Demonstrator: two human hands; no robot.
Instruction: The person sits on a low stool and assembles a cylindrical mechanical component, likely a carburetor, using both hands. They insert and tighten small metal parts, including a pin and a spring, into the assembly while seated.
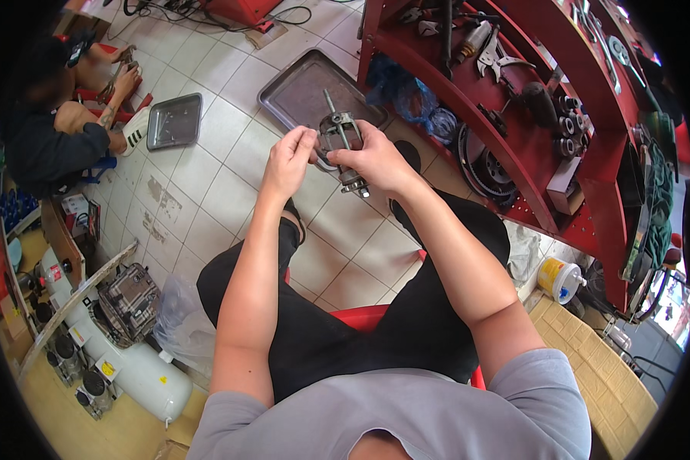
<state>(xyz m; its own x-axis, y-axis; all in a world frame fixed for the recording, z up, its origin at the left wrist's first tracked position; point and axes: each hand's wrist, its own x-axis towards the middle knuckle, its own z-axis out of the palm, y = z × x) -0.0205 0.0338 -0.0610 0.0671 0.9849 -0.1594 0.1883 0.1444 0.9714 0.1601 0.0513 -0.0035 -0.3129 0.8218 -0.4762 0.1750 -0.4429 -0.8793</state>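
Observation:
A grey metal machine part [336,132], with round bodies, a thin shaft standing out at its far end and a toothed piece at its near end, is held in the air in front of my knees. My right hand [377,159] wraps its right side, thumb across the near face. At the left edge of the part is my left hand [290,159], fingers bent and pressed together. Whatever is between those fingertips is too small to make out. Beyond and partly under the part, a dark metal tray [284,77] lies on the tiled floor.
A red tool shelf [506,146] with pliers and sockets rises at the right. A second person [61,138] sits at the far left, near a smaller tray [175,123]. A white tank [138,376] lies at the lower left. A white bucket [557,279] stands by the shelf.

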